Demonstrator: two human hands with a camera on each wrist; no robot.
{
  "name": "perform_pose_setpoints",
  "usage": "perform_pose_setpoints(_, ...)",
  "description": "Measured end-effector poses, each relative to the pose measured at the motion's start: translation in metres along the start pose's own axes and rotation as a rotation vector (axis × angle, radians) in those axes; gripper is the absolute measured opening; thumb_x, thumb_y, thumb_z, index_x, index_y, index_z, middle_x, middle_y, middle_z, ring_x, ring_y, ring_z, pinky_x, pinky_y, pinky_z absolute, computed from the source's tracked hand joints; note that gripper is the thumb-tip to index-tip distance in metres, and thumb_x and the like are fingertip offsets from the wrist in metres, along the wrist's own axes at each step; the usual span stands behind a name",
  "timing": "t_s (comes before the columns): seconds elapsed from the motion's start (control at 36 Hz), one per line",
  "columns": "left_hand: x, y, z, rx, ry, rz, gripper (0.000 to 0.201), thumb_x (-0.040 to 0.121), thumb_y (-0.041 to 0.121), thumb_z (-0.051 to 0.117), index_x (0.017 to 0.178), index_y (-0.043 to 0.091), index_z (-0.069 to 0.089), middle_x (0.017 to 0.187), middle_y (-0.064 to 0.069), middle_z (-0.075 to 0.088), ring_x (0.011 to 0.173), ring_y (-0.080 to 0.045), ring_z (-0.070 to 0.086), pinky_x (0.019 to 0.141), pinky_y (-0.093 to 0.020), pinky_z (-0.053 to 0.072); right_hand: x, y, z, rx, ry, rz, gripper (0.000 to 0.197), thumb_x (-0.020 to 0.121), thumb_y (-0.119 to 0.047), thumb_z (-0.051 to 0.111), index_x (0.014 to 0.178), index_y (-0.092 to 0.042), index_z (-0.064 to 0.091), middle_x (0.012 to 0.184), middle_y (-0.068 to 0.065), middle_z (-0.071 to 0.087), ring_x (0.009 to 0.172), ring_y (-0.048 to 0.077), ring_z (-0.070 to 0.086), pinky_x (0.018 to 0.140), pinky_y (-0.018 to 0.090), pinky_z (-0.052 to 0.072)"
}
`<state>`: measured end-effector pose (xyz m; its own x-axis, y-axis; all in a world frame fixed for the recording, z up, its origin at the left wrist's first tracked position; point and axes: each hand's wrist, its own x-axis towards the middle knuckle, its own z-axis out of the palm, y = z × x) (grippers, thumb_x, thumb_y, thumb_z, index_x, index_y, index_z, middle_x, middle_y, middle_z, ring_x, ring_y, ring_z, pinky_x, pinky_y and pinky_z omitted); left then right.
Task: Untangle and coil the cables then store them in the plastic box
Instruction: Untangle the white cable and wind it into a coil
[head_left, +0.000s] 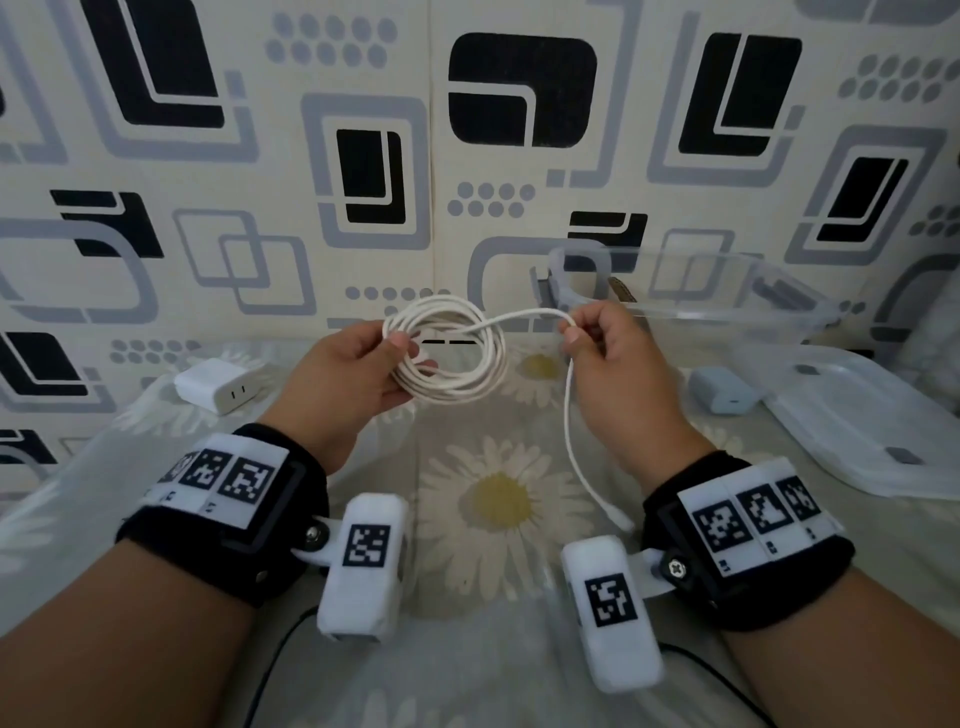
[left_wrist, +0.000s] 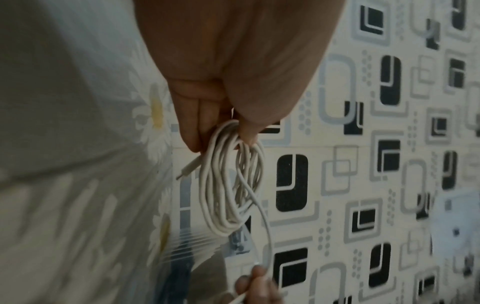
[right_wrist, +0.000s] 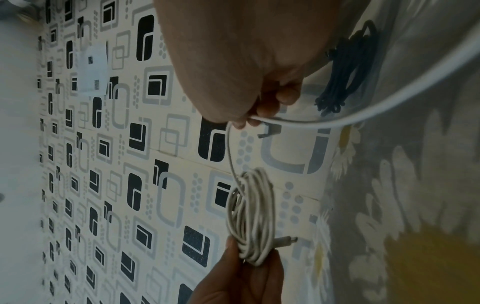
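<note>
A white cable is wound into a round coil, held above the flowered bedsheet. My left hand grips the coil's left side, thumb on top and fingers underneath. From the coil one strand runs right to my right hand, which pinches it. The loose tail hangs down from there toward my right wrist. In the left wrist view the coil hangs below my fingers with a plug sticking out. The clear plastic box stands open just behind my right hand.
The box's lid lies at the right. A white charger sits on the sheet at the left, a pale blue one beside the lid. A dark coiled cable shows in the right wrist view, apparently behind clear plastic. A patterned wall closes the back.
</note>
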<state>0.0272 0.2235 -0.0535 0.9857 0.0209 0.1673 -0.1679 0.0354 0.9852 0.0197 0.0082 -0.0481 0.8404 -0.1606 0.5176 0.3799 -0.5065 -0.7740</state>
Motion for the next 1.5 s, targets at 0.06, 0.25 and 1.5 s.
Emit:
perform_pose_setpoints(0.06,0.002,0.003,-0.003,-0.157,-0.002,-0.060,0.020,0.102,0.016,0.044,0.099,0.008,0.062,0.081,0.001,0.072,0.085,-0.016,0.071,0.081,-0.028,0.057,-0.001,0.001,0.000,-0.014,-0.051,0.015,0.009,0.097,-0.020,0.053,0.092,-0.017,0.060,0.076,-0.010,0.055,0.065,0.000,0.047,0.055,0.006,0.037)
perform_pose_setpoints(0.25,0.002,0.009,-0.004,-0.451,-0.057,-0.275,0.024,0.101,0.017,0.043,0.116,0.007,0.060,0.094,-0.002,0.070,0.075,-0.012,0.071,0.067,-0.027,0.060,-0.001,0.002,-0.001,-0.144,-0.130,0.025,0.016,0.097,-0.028,0.053,0.097,-0.019,0.066,0.086,-0.002,0.066,0.069,0.004,0.052,0.054,0.009,0.036)
perform_pose_setpoints(1.5,-0.001,0.000,0.005,-0.380,-0.183,-0.265,0.022,0.100,0.019,0.046,0.113,0.015,0.063,0.090,0.001,0.069,0.074,-0.008,0.064,0.064,-0.017,0.050,-0.009,-0.003,0.012,1.103,-0.200,0.553,0.018,0.100,0.002,0.039,0.096,-0.008,0.054,0.083,0.012,0.066,0.073,0.020,0.073,0.071,0.032,0.061)
